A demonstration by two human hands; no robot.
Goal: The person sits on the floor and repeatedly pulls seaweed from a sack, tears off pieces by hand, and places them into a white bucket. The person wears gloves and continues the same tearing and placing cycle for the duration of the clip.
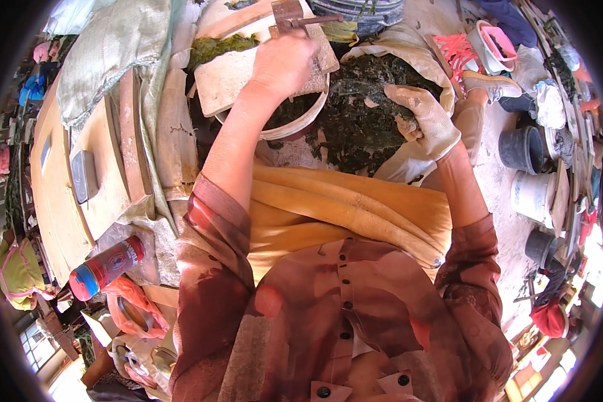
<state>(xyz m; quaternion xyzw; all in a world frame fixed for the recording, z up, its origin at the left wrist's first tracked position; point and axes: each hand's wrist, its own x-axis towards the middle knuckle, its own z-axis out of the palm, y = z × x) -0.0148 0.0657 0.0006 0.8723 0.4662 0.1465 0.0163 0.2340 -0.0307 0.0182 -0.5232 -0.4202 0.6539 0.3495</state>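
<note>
My bare left hand (286, 63) is closed in a fist at a rusty metal tool (287, 14), over a pale board (226, 80); its fingertips are hidden. Below the board shows the white rim of a round bucket (301, 120) with dark material inside. My right hand (424, 120), in a pale, soiled work glove, has its fingers curled around a small dark green piece (406, 123), which is partly hidden. It is above a heap of dark, wet, leafy material (362, 95), which looks like seaweed, in an opened pale sack (412, 40). An orange-brown cloth (331, 201) covers my lap.
Wooden boards (115, 166) and a woven sheet (115, 65) lie at the left, near a red and blue bottle (108, 266). A large ribbed bucket (362, 15) stands ahead. Another person's shoe (492, 86) and several buckets, one black (520, 151), are at the right.
</note>
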